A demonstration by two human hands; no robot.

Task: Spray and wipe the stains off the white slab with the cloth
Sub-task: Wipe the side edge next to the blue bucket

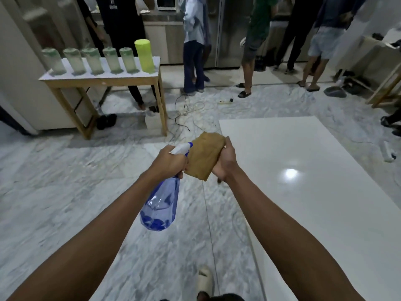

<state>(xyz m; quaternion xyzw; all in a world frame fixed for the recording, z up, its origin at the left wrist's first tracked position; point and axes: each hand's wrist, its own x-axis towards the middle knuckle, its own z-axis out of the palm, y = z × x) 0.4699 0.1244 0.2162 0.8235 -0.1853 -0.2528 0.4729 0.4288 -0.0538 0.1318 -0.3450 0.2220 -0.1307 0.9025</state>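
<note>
Floor of grey-veined white marble tiles (65, 192), glossy. Left rear: light wooden table with white top (102, 77); on it a row of five pale green translucent cylindrical containers (91, 60) and one bright yellow-green cylinder (144, 55) at the right end. Tangle of thin cables (186, 111) on the floor beside the table's right legs. Several standing people (249, 46) along the back, facing beige cabinets (165, 38). Far right: light wooden frame (384, 88), with dark shoes (347, 83) just left of it.

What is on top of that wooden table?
On the table: five frosted green-capped jars in a row and one taller lime-green cylinder. Their contents cannot be seen.
</note>
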